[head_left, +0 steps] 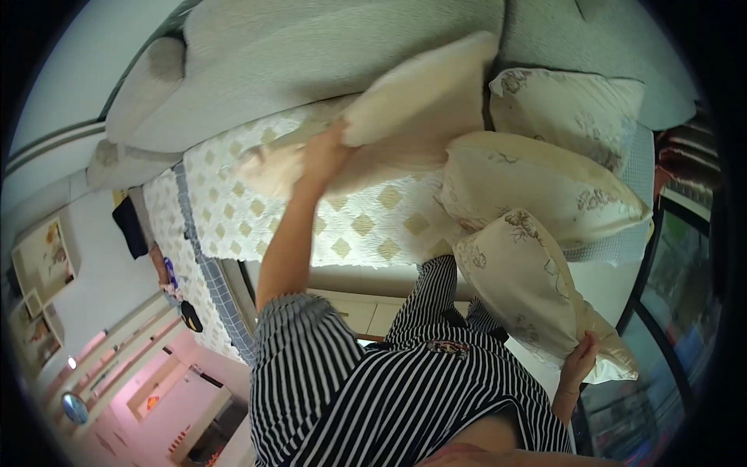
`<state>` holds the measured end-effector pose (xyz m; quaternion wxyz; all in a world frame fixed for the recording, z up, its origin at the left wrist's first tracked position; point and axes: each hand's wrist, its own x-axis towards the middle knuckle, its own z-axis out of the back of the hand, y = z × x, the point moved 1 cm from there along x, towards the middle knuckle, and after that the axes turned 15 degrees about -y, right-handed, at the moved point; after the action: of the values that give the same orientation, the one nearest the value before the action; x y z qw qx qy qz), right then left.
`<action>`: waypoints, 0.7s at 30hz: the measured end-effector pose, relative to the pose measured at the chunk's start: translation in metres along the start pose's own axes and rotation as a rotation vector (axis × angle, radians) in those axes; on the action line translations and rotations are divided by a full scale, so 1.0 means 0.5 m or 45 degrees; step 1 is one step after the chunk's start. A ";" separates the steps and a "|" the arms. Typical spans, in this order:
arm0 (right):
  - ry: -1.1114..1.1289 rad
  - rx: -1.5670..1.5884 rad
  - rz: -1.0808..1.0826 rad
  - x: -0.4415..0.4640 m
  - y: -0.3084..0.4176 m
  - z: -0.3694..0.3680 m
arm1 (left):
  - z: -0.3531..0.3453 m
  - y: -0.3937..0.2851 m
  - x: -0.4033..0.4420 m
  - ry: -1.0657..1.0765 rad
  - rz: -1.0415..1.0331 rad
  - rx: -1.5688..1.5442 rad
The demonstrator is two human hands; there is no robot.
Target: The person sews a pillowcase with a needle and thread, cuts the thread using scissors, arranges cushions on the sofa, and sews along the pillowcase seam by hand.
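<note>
My left hand (325,154) reaches over the sofa seat, its fingers closed on a plain beige cushion (424,101) that is blurred by motion. At the lower right my right hand (579,362) grips the edge of a cream pillow with brown flower prints (517,280), which stands tilted near my legs. Behind it lies another flowered pillow (537,183), and a further flowered pillow (572,109) leans on the backrest at the right. Under them is a white quilted cover with yellow-green diamonds (362,226).
The grey sofa backrest (296,58) runs along the top. A checked blue-grey strip (214,284) hangs at the left end of the seat. Dark-framed glass (654,342) stands at the right. Wall shelves (47,265) and a pink-lit area (148,389) are at the left.
</note>
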<state>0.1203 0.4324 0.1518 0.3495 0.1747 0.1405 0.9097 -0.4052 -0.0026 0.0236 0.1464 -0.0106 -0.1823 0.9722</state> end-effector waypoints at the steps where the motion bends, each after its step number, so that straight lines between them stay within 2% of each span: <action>1: -0.001 0.006 0.025 0.012 0.002 -0.004 | 0.070 0.066 -0.023 -0.125 -0.048 0.000; 3: 0.061 0.050 0.022 0.030 0.013 -0.016 | 0.272 0.177 -0.049 -0.081 0.142 0.031; 4: 0.103 0.069 0.004 0.027 0.009 -0.021 | 0.384 0.196 -0.069 -0.190 0.236 0.157; 5: 0.092 0.089 0.007 -0.006 0.041 -0.026 | 0.489 0.357 -0.078 -0.284 0.337 0.323; 6: 0.105 0.108 0.051 -0.010 0.034 -0.036 | 0.610 0.347 -0.072 -0.340 0.564 0.654; 7: 0.116 0.124 0.091 -0.019 0.034 -0.046 | 0.718 0.438 -0.062 -0.497 0.408 0.849; 8: 0.116 0.142 0.092 -0.016 0.036 -0.045 | 0.844 0.457 -0.041 -0.268 0.638 0.962; 9: 0.163 0.134 0.076 -0.014 0.050 -0.046 | 0.984 0.740 -0.044 -0.686 0.187 0.865; 11: 0.214 0.122 0.002 -0.015 0.054 -0.052 | 1.018 0.500 -0.011 -1.215 0.566 1.456; 12: 0.209 0.097 -0.012 -0.028 0.075 -0.049 | 0.996 0.406 0.023 -1.457 0.767 1.389; 13: 0.205 0.120 0.039 -0.026 0.076 -0.055 | 0.975 0.404 0.058 -1.446 0.751 1.366; 15: 0.201 0.108 0.136 -0.029 0.089 -0.042 | 0.886 0.388 0.178 -1.479 0.102 0.992; 16: 0.201 0.078 0.186 -0.025 0.097 -0.034 | 0.779 0.336 0.214 -1.305 -0.040 0.825; 17: 0.182 0.071 0.187 -0.023 0.103 -0.028 | 0.657 0.332 0.263 -1.015 -0.161 0.699; 18: 0.160 0.062 0.185 -0.024 0.108 -0.019 | 0.507 0.258 0.265 -0.747 -0.245 0.510; 19: 0.118 0.077 0.200 -0.018 0.110 -0.010 | 0.333 0.251 0.276 -0.591 -0.293 0.393; 20: 0.085 0.104 0.226 -0.020 0.110 0.000 | 0.220 0.094 0.215 -0.457 -0.281 0.245; 21: 0.054 0.069 0.197 -0.030 0.101 0.015 | 0.110 0.000 0.184 -0.402 -0.439 0.171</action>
<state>0.1042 0.3868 0.1740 0.2704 0.1750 0.1586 0.9333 -0.4975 0.0048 0.0779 0.2804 0.1823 -0.1371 0.9324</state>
